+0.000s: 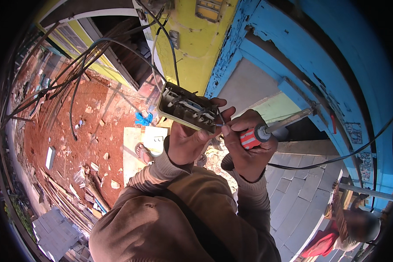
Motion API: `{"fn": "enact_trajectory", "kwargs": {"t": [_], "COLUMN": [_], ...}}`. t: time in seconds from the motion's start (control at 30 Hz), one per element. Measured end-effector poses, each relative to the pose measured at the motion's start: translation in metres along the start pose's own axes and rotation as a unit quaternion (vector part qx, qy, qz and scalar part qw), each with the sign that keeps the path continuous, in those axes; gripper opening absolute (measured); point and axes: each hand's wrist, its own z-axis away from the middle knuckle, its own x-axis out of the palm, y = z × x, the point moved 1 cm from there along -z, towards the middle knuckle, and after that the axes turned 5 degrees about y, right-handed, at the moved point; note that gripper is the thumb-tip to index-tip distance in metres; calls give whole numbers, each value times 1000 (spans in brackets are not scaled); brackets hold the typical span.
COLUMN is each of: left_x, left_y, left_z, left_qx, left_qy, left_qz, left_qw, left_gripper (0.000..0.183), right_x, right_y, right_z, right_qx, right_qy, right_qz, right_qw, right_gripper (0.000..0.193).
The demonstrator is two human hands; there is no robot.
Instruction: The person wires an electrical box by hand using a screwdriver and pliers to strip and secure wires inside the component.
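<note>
My left hand [187, 142] supports a shallow, cream-edged electrical box [188, 105] from below, its open side up. Inside are pale fittings and a dark interior; I cannot make out each part. Dark cables [174, 54] run down to the box's far end. My right hand [254, 153] is closed around a screwdriver [249, 139] with a red and white handle, its metal shaft pointing away to the right. With thumb and forefinger, that same hand pinches a thin wire [221, 118] at the box's right end, close to my left fingertips.
A yellow wall [192, 41] and a blue wooden frame [266, 54] stand ahead. Loose cables [81, 72] hang at the left over red soil [91, 131] strewn with rubble and wood strips. Grey paving [292, 183] lies at right, where another person [347, 229] is low down.
</note>
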Motion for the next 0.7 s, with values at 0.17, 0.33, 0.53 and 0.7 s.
{"fn": "enact_trajectory", "kwargs": {"t": [0.17,0.33,0.53,0.7], "left_x": [4,7,8,-1], "left_y": [-4,-4,-7,-4], "left_z": [-1,1,0,-4], "left_qx": [43,23,27,5], "left_qy": [3,27,41,34], "left_qz": [-10,-50,-6,-48], "left_qw": [999,998,999,998], "left_gripper": [66,65,64,61], "right_x": [4,4,4,-1], "right_y": [1,-4,-2,-1], "right_z": [6,3,5,2], "right_qx": [-39,-160,-197,-88], "right_qy": [15,-9,1,-8], "right_qz": [50,170,206,183], "right_qw": [998,972,959,979], "right_gripper": [22,23,24,21]}}
